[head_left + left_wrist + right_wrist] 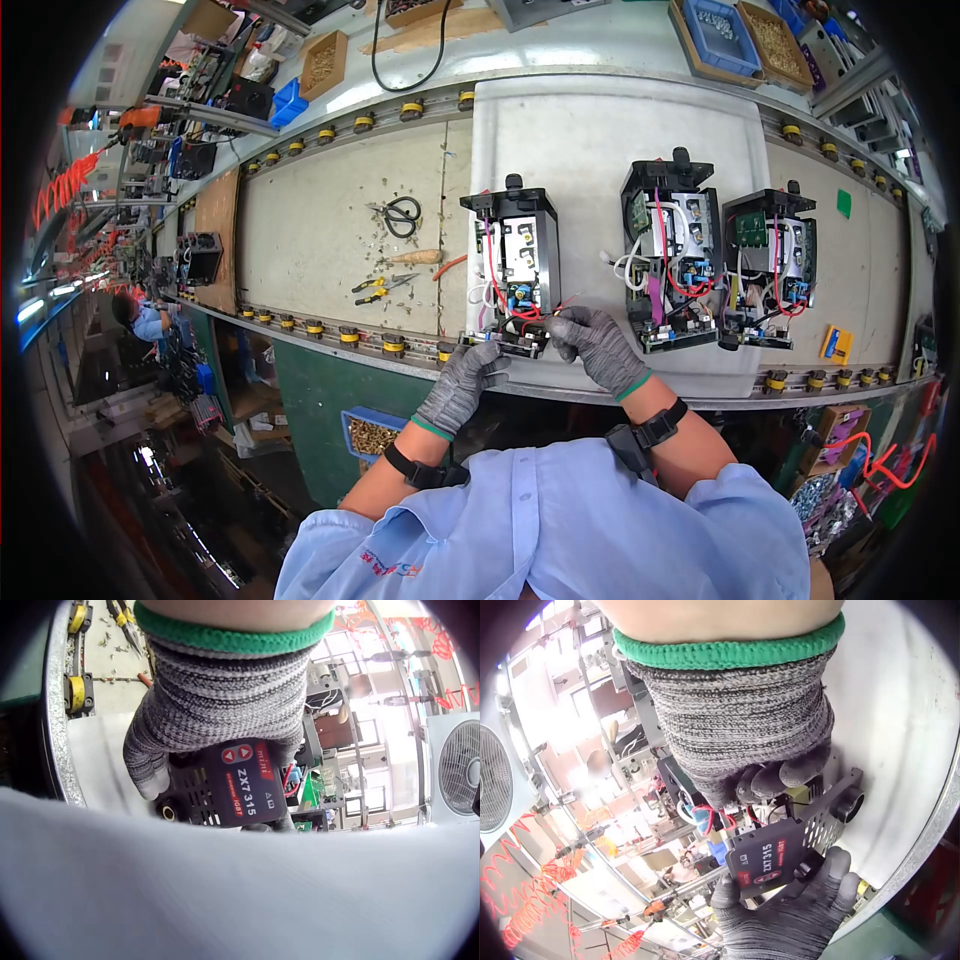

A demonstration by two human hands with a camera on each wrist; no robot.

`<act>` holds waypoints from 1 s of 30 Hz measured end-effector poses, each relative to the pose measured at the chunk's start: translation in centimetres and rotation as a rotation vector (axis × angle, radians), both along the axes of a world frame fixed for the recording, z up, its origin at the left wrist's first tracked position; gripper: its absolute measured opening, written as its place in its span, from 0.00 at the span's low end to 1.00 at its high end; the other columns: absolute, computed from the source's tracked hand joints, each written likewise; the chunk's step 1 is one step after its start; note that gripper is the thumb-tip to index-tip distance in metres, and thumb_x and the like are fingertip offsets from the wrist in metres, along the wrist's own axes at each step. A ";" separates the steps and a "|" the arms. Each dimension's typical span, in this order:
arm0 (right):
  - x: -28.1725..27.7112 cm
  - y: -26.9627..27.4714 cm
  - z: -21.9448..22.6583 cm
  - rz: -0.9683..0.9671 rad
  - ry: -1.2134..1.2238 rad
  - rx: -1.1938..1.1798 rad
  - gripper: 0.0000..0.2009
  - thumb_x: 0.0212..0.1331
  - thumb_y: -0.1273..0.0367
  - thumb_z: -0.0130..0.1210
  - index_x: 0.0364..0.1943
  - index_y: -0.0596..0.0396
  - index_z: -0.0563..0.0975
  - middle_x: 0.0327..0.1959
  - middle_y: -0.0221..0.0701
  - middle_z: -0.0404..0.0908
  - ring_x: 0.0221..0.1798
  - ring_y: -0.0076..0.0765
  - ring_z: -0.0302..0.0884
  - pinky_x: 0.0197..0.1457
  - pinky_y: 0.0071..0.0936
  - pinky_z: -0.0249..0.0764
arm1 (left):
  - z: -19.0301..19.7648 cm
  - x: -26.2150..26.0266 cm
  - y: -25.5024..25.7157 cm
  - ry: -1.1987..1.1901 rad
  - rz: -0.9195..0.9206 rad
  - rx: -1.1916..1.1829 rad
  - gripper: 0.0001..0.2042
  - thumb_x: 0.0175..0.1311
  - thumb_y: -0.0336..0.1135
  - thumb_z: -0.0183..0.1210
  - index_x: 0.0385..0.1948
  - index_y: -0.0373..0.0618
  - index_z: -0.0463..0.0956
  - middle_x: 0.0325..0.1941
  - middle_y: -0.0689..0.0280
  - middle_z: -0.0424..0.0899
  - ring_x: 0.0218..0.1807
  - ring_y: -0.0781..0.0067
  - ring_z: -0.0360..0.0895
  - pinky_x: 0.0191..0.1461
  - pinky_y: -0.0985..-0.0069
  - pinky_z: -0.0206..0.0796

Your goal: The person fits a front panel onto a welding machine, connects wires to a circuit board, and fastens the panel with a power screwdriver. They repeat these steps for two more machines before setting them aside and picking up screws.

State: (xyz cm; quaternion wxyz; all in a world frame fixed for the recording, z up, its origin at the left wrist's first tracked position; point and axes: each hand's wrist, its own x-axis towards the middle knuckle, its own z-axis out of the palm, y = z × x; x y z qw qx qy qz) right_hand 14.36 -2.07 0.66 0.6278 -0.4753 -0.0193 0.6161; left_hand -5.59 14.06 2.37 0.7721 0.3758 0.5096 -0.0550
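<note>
The left hand, in a grey knit glove with green cuff, holds the black front panel of an open-topped welder unit. Its thumb and fingers spread across the panel's edges, which is printed ZX7315. The right hand, gloved alike, is at the unit's near right corner, fingers curled just behind the panel. Thin wire ends stick out by its fingertips, and it pinches there among red wires. What lies inside its fingers is mostly hidden. Green and white boards and a blue part show inside the unit.
Two more open units stand to the right on the white board. Left lie scissors, a wooden-handled tool, yellow pliers and scattered screws. Rollers line the bench; a screw bin hangs below.
</note>
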 end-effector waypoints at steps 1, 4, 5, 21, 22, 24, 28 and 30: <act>-0.2 0.2 0.0 0.003 -0.124 -0.051 0.15 0.62 0.56 0.65 0.33 0.54 0.81 0.23 0.22 0.75 0.25 0.17 0.69 0.29 0.19 0.67 | -0.1 0.0 0.0 0.005 -0.002 -0.005 0.33 0.54 0.55 0.67 0.62 0.51 0.73 0.55 0.67 0.80 0.52 0.68 0.79 0.54 0.65 0.72; -0.8 0.4 0.9 -0.029 -0.212 -0.062 0.16 0.62 0.56 0.65 0.32 0.54 0.80 0.22 0.21 0.75 0.24 0.15 0.67 0.27 0.19 0.64 | 0.5 0.1 0.0 -0.010 0.002 -0.007 0.33 0.55 0.54 0.67 0.62 0.50 0.72 0.56 0.67 0.80 0.52 0.68 0.79 0.56 0.65 0.72; -1.2 0.5 0.6 -0.031 -0.210 -0.064 0.16 0.62 0.56 0.65 0.32 0.54 0.80 0.22 0.21 0.75 0.24 0.15 0.67 0.27 0.19 0.64 | 0.6 0.2 0.0 -0.008 0.001 -0.008 0.33 0.55 0.54 0.67 0.62 0.50 0.72 0.56 0.67 0.80 0.52 0.68 0.79 0.56 0.65 0.72; 0.2 1.2 1.4 0.233 -0.346 -0.093 0.17 0.63 0.56 0.62 0.28 0.57 0.81 0.19 0.25 0.74 0.24 0.21 0.70 0.31 0.25 0.69 | -0.2 -0.4 -0.1 -0.047 0.046 -0.032 0.28 0.56 0.51 0.68 0.57 0.51 0.75 0.52 0.67 0.81 0.51 0.67 0.79 0.54 0.64 0.72; 0.4 1.4 1.9 0.307 -0.405 -0.124 0.18 0.62 0.56 0.61 0.28 0.58 0.81 0.19 0.27 0.75 0.25 0.24 0.72 0.32 0.28 0.71 | -0.1 -0.4 -0.1 -0.055 0.055 -0.041 0.27 0.56 0.50 0.68 0.57 0.52 0.75 0.52 0.67 0.81 0.52 0.67 0.79 0.54 0.63 0.72; 0.8 1.8 2.6 0.332 -0.487 -0.122 0.17 0.62 0.57 0.60 0.30 0.59 0.81 0.20 0.30 0.76 0.26 0.29 0.73 0.35 0.32 0.72 | -0.2 -0.4 -0.1 -0.049 0.054 -0.030 0.27 0.56 0.51 0.68 0.57 0.52 0.75 0.52 0.68 0.80 0.52 0.68 0.78 0.54 0.63 0.72; 0.7 1.8 3.8 0.432 -0.673 -0.188 0.14 0.62 0.60 0.57 0.38 0.58 0.82 0.25 0.40 0.81 0.31 0.43 0.79 0.42 0.39 0.75 | -0.2 -0.1 -0.4 -0.032 0.057 -0.012 0.28 0.55 0.51 0.68 0.57 0.52 0.75 0.53 0.71 0.78 0.52 0.69 0.76 0.54 0.63 0.72; -0.6 0.6 3.4 0.355 -0.816 -0.135 0.15 0.62 0.60 0.58 0.39 0.61 0.82 0.26 0.39 0.81 0.31 0.41 0.80 0.40 0.37 0.74 | 0.6 0.3 -0.5 -0.037 0.064 0.000 0.28 0.55 0.51 0.68 0.58 0.52 0.75 0.53 0.71 0.78 0.52 0.69 0.77 0.54 0.63 0.72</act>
